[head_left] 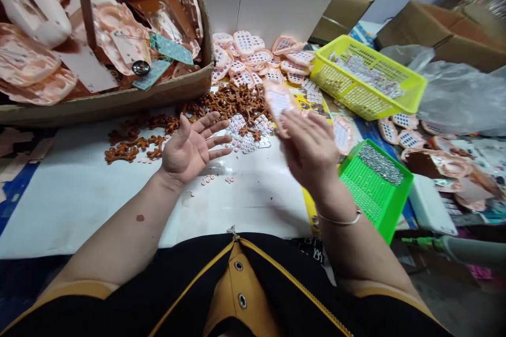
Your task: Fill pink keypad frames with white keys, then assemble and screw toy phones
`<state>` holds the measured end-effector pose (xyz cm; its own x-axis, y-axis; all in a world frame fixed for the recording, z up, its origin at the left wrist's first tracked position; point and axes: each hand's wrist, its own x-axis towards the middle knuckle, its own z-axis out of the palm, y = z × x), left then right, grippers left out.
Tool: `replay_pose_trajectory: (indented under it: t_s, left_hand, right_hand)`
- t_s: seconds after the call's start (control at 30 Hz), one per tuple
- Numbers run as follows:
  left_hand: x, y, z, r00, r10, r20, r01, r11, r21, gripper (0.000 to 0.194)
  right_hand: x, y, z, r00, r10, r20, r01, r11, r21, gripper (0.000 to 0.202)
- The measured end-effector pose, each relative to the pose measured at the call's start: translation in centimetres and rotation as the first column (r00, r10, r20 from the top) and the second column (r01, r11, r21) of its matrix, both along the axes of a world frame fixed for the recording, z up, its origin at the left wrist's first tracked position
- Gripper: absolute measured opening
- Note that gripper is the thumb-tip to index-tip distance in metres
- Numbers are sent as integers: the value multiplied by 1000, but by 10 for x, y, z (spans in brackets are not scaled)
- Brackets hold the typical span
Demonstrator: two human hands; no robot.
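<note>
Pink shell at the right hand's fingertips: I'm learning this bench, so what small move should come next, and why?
Probably rest the pink shell on the shell pile with the right hand: it points toward that pile of similar shells, and the left hand is open and empty. Blur hides how firmly it is gripped.

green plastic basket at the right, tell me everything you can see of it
The bright green, rectangular, plastic-looking basket lies open side up on the person's right. Small silvery metallic-looking pieces are heaped at the far end; nearer, the perforated floor shows. The right forearm hides its near left corner. Contact is unclear.
</note>
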<state>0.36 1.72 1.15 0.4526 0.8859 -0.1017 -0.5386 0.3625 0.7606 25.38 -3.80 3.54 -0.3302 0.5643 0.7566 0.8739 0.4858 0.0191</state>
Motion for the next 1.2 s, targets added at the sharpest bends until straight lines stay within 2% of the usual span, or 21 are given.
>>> replay_pose_trajectory:
  t_s: [0.1,0.17,0.23,0.3,0.43,0.53,0.6,0.7,0.8,0.87,0.93,1.0,1.07,1.13,1.2]
  left_hand:
    - [-2,1,2,999,35,-26,-34,999,15,64]
    - [-3,1,1,998,52,-39,-51,999,16,62]
    - [-2,1,0,997,56,-54,-56,998,14,62]
    - [-2,1,0,996,57,-66,-56,998,13,62]
    - [-1,1,0,995,63,-80,-62,998,7,62]
    - [-2,2,1,993,79,-88,-80,997,-6,61]
    - [-3,3,1,993,88,-75,-89,996,-14,61]
    - [-4,4,-2,995,90,-44,-91,995,-33,60]
    - [-3,6,-6,997,77,-30,-79,995,-61,60]
    - [-3,6,-7,998,64,-19,-66,995,-74,59]
    - [-2,6,-8,998,55,-7,-55,995,-84,59]
    - [-3,5,-9,999,50,7,-49,995,-89,58]
    - [-3,5,-10,999,46,29,-43,995,-93,60]
    - [-3,5,-13,998,36,60,-30,994,-102,62]
    - [-3,5,-15,996,28,87,-18,993,-117,61]
  right_hand:
    - [38,-34,11,992,-129,-2,129,991,19,45]
    - [49,-62,12,997,-64,36,65,996,-54,45]
    - [49,-86,5,992,64,107,-42,979,-201,38]
    - [43,-100,-8,975,91,205,-25,953,-303,27]
    - [39,-97,-44,894,-51,445,198,936,-292,23]
    - [42,-89,-63,875,-82,478,257,915,-312,25]
    - [42,-85,-64,893,-53,447,243,893,-379,27]
    - [38,-74,-41,923,35,383,169,858,-484,33]
    - [28,-31,0,932,92,350,121,832,-542,34]
    - [20,22,23,937,114,331,112,798,-592,34]
    - [14,90,33,952,76,296,129,777,-616,32]
    - [10,160,28,976,-1,217,136,782,-608,31]
    - [9,219,11,991,-50,126,115,798,-591,41]
    - [8,262,-10,996,-47,73,80,819,-568,40]
    - [7,287,-30,995,-98,-27,65,820,-569,32]
